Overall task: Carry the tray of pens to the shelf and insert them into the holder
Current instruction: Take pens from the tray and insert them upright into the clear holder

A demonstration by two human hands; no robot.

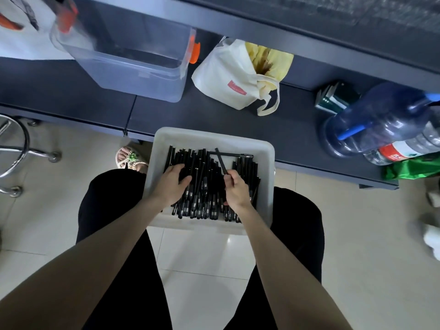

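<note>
Glossy cream tile floor (202,253); dark low shelf (190,115) ahead; chrome stool base (35,152) at left.

Level: moderate, soft and even; the pale floor (357,234) around the tray (209,138) is brightest.
Glare: a white patch on the floor just below the tray.
Shadow: deep under the upper shelf (262,29) beyond the tray.
Sharp: tray, pens (202,186), raised pen (220,161).
Blur: bin (133,75) up-left of the tray is smeared; white shapes (432,236) far right of it are soft.
Distortion: shelf edges bow; arms (95,270) swell below the tray.
</note>
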